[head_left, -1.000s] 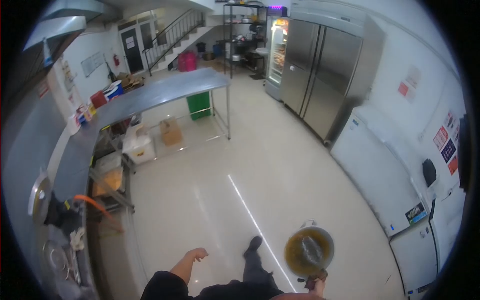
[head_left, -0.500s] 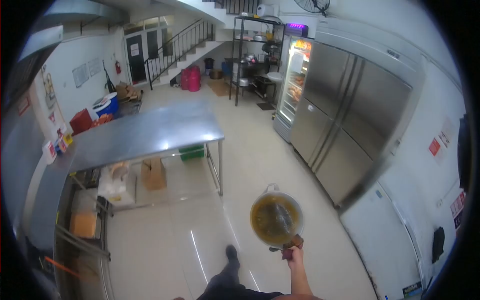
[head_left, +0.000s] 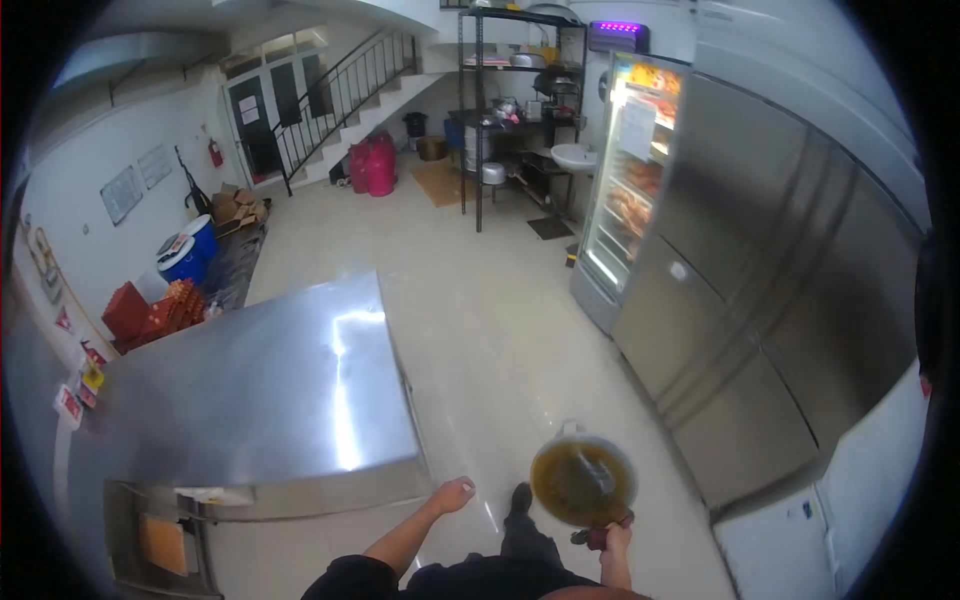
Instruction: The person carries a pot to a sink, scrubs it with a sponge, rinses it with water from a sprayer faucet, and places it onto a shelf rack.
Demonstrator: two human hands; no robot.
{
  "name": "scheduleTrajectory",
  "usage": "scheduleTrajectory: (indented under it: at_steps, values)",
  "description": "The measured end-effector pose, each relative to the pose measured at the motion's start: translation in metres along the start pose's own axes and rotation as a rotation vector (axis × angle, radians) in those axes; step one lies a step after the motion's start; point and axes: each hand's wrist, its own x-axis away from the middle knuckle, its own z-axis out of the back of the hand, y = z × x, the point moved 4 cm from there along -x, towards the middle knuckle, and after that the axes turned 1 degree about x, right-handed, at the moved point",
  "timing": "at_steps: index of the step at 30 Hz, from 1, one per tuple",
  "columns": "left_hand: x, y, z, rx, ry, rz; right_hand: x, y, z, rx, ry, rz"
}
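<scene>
Right hand [head_left: 618, 541] grips dark red cloth [head_left: 597, 540] at the pot's [head_left: 630, 478] near side; pot hangs over the floor [head_left: 490, 330], right of the counter's [head_left: 250, 390] right edge, brownish liquid [head_left: 565, 485] inside; left hand [head_left: 453, 495] loosely curled, partly open, looks empty.

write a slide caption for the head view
Right hand holding a pot of brownish liquid, left hand apart, near a metal table
</scene>
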Motion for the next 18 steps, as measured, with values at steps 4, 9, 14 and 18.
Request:
scheduleTrajectory:
  at_steps: [4,9,14,18]
  values:
    - [-0.163,-0.011,0.038,-0.092,-0.173,0.041,-0.133,-0.092,-0.182,0.107,-0.140,-0.002]
    - [-0.278,-0.053,0.136,0.008,0.048,0.222,-0.306,-0.190,-0.465,0.215,-0.452,-0.061]
    - [-0.402,-0.160,0.187,-0.116,-0.178,0.632,-0.451,-0.256,-0.770,0.242,-0.651,0.039]
    - [-0.532,-0.214,0.272,0.020,-0.298,0.714,-0.520,-0.275,-0.934,0.307,-0.625,-0.047]
